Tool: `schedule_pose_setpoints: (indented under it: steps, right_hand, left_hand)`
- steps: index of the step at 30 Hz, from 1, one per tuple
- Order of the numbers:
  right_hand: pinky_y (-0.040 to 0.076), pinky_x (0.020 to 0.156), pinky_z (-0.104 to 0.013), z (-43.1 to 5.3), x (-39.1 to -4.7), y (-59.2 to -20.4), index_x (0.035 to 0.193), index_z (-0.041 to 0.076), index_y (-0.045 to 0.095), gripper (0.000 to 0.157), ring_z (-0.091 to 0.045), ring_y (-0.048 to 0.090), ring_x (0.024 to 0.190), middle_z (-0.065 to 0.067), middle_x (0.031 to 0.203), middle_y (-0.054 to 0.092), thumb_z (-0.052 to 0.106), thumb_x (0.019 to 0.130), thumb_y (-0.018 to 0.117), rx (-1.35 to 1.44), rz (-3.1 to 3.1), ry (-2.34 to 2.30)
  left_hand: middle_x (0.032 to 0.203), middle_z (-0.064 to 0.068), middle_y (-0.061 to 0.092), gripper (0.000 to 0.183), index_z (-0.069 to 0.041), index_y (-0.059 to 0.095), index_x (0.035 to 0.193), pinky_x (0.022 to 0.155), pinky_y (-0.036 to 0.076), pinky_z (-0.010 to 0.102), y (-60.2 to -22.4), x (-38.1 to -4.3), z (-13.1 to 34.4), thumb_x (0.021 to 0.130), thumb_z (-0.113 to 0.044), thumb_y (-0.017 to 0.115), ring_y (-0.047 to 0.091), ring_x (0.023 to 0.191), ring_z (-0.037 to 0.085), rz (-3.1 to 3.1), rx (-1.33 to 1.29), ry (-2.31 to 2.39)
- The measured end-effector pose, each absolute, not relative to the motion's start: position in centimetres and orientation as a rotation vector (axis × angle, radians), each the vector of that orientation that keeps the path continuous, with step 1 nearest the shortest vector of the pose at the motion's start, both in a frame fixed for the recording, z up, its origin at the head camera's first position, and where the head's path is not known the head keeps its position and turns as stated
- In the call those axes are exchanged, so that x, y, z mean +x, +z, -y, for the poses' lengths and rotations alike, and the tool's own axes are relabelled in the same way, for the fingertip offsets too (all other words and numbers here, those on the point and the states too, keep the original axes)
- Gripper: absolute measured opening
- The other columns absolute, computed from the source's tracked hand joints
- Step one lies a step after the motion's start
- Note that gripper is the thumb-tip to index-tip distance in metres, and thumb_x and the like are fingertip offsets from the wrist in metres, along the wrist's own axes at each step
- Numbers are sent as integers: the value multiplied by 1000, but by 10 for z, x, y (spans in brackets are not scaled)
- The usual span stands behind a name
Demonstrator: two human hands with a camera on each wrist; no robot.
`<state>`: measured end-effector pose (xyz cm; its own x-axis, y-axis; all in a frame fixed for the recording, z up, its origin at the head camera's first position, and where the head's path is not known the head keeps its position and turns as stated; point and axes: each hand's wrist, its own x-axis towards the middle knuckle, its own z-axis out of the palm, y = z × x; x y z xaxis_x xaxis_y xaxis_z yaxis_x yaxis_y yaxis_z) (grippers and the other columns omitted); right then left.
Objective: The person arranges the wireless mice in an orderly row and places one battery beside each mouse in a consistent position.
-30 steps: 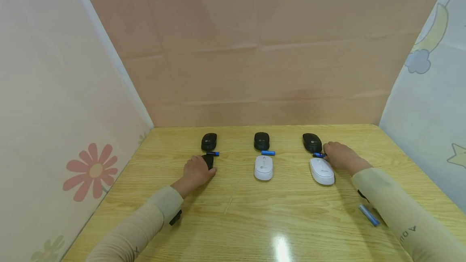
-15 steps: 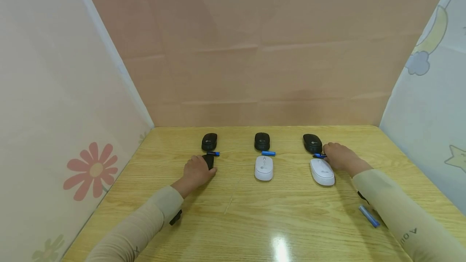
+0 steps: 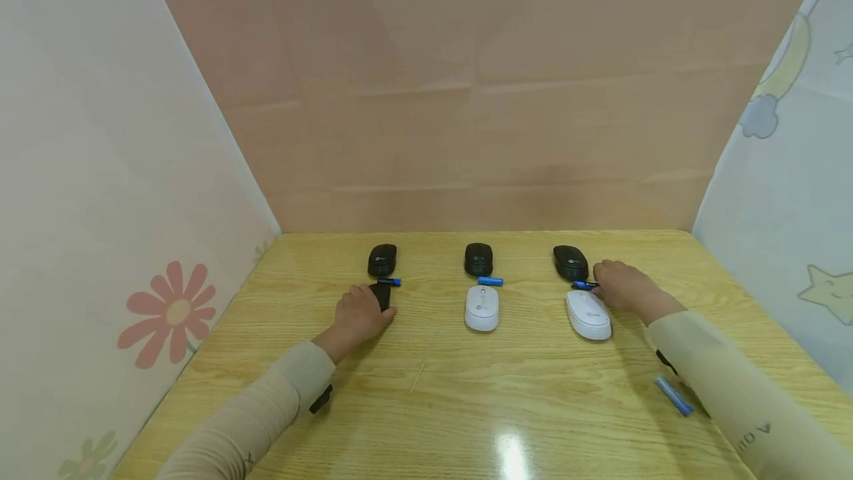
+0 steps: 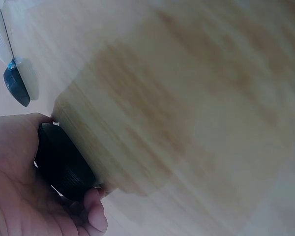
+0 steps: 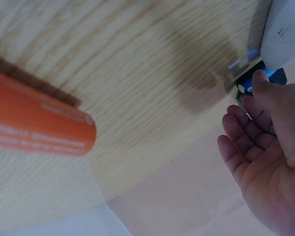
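Note:
My left hand (image 3: 360,315) grips a black computer mouse (image 3: 381,294) at the left of the table. In the left wrist view, the thumb and fingers wrap the sides of this black mouse (image 4: 66,162). A blue and black battery (image 3: 389,282) lies just beyond it, before another black mouse (image 3: 383,261). At the right, my right hand (image 3: 623,286) pinches the end of a blue and black battery (image 3: 583,285) between thumb and index finger. That battery lies between a black mouse (image 3: 571,263) and a white mouse (image 3: 589,315). The other right fingers are loosely bent.
Centrally, a blue battery (image 3: 490,281) lies between a black mouse (image 3: 478,259) and a white mouse (image 3: 482,307). A blue cylinder (image 3: 674,395) lies beside the right forearm. An orange cylinder (image 5: 44,118) with pale print looms near the right wrist camera. Walls enclose the wooden table (image 3: 466,413).

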<state>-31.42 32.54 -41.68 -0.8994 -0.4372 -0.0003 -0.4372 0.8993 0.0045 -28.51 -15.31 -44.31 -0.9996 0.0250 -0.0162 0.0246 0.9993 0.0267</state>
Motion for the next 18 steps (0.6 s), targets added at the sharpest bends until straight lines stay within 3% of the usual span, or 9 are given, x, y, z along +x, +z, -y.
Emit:
schedule_pose_setpoints:
  steps: [18]
  right_hand:
    - [49, 69, -49, -334, -293, -379, 94, -13, 57, 24, -36, 58, 75, -16, 82, 56, 7, 88, 70, 629, 3031, 52]
  left_hand:
    - [87, 21, 51, 76, 15, 52, 107, 66, 53, 37, -440, -284, 154, 90, -59, 57, 60, 82, 32, -3118, 39, 47]
